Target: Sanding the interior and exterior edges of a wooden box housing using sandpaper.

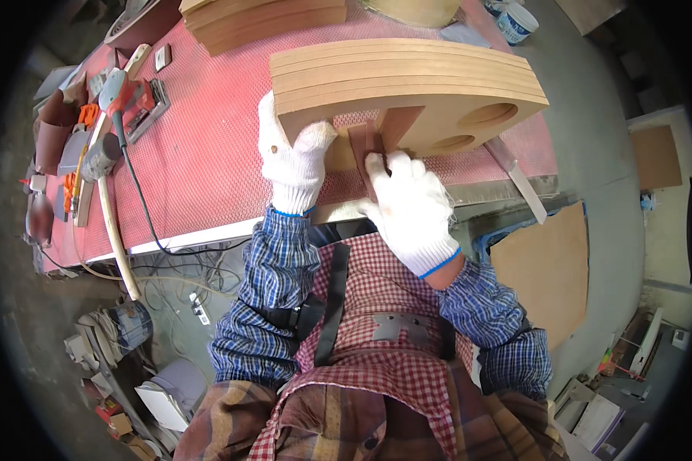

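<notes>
A thick layered wooden panel (407, 73) with a curved top edge, a rectangular cut-out and two rounded holes stands on the red-covered workbench. My left hand (294, 157), in a white knit glove, clasps the panel's left end, the thumb on the near face. My right hand (414, 209), gloved alike, is closed with its fingertips pinching a reddish-brown strip (361, 150) that looks like sandpaper. That strip reaches into the rectangular opening. How far it runs behind the panel is hidden.
An orange-and-grey electric sander (124, 98) with its cord lies at the left of the bench (207, 123), among sticks and brown sheets. More curved boards (261, 23) are stacked at the back. A flat bar (517, 180) overhangs the right front edge; a tub (517, 24) stands beyond.
</notes>
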The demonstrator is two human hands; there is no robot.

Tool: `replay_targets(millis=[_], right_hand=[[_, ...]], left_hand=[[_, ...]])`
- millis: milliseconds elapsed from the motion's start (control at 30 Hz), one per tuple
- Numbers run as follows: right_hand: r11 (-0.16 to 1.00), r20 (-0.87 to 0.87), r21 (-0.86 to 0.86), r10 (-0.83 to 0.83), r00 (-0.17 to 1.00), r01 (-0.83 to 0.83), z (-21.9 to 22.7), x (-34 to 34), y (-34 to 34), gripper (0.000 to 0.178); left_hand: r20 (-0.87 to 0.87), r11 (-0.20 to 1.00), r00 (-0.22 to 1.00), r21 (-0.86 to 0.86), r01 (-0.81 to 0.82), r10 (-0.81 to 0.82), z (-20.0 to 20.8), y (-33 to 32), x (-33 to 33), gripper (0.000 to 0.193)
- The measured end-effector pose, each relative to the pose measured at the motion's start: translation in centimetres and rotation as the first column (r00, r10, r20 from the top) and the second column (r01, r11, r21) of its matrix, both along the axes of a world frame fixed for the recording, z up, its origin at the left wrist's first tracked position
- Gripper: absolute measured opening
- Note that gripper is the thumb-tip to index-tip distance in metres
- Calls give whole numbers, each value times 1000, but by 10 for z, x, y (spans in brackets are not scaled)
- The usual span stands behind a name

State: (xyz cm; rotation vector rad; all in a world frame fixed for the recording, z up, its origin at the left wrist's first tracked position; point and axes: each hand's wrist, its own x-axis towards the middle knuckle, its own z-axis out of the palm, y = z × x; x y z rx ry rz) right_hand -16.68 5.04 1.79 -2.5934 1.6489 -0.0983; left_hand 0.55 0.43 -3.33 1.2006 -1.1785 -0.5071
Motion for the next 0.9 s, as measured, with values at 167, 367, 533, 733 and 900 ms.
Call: replay_targets(millis=[167,367,533,733,900], right_hand=[[982,141,-181,78,987,-52,-25,-1,-5,56],[1000,-75,3,-28,997,28,-19,20,-9,62],[994,-82,-109,-4,997,-5,-26,25,-13,63],[997,49,-71,27,998,-24,-21,18,-22,68],[997,53,-29,67,996,-65,-23,14,-26,72]], left_hand=[[-74,999,996,6,44,-43,10,-2,-5,63],[-30,1000,999,3,14,-14,4,-2,-3,66],[-94,999,995,0,43,-43,4,-2,-4,66],[-160,998,985,13,66,-63,10,-1,-6,67],[-279,994,954,-13,112,-111,13,-3,-8,70]])
